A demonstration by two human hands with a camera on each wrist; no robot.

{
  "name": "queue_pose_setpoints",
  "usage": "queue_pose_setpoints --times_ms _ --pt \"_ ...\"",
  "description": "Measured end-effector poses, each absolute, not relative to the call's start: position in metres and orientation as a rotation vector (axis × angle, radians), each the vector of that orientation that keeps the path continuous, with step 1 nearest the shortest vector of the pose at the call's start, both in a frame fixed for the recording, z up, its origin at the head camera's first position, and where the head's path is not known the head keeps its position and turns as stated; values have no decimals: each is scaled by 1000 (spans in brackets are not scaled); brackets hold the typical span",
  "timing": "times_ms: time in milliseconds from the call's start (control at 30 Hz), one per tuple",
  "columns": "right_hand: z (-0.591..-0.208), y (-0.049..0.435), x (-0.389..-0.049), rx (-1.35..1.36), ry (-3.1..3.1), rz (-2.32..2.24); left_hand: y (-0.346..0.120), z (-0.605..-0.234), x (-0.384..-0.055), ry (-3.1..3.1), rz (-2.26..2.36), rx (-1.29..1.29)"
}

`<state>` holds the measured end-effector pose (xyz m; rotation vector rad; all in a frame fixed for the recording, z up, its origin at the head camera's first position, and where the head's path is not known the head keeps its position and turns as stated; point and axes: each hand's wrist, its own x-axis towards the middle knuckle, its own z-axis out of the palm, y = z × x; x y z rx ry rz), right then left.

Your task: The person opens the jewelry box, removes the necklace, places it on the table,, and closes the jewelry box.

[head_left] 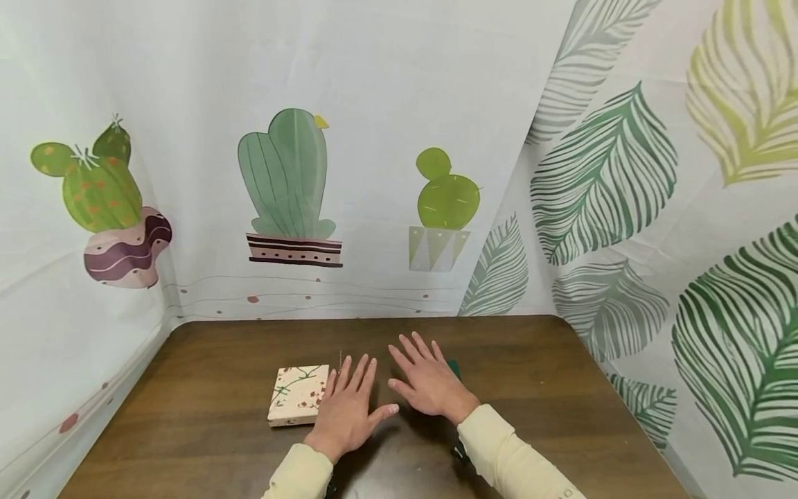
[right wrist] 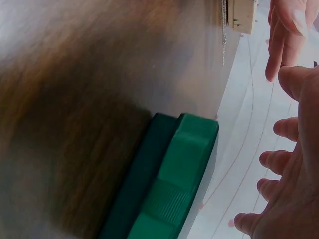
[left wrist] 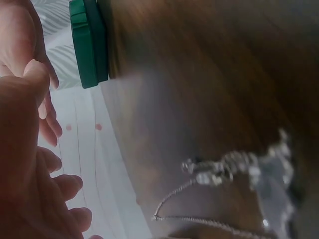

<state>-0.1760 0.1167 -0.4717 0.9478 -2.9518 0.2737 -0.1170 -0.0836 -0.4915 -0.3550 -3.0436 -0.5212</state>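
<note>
My left hand hovers palm down above the table with its fingers spread, holding nothing. Under it lies a silver chain necklace with a pendant, blurred in the left wrist view; from the head only a bit of chain shows by the fingertips. Just left of that hand is a cream square box with a red and green floral pattern. My right hand, also spread and bare, is held over a green box, which it mostly hides in the head view.
Everything lies on a dark brown wooden table with rounded far corners. A white cloth backdrop printed with cacti hangs behind it, and leaf-patterned cloth covers the right side.
</note>
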Motion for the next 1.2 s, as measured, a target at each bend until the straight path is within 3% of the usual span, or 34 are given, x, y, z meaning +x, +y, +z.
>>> queue_pose_setpoints --times_ms 1200 --pt "-484 165 -192 829 -3014 473 -48 -512 -136 -3107 -507 -497"
